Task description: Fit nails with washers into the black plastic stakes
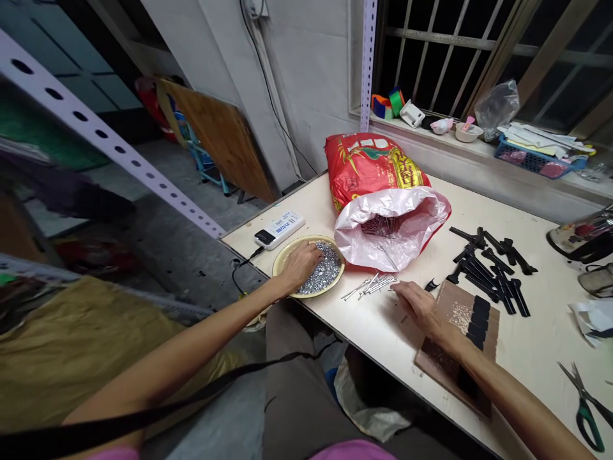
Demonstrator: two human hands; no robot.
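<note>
Left hand [299,265] down in a round yellow-rimmed plate [335,252] — fingers spread over a heap of small shiny silver metal bits [325,271], any grip on them impossible to make out. Right hand [416,305] on the pale tabletop [536,358] at centre right, fingers loosely curled and empty, just beside loose long steel nails [371,285]. Above, a red plastic sack with a white liner [368,169] — more nails [378,225] inside its mouth.
</note>
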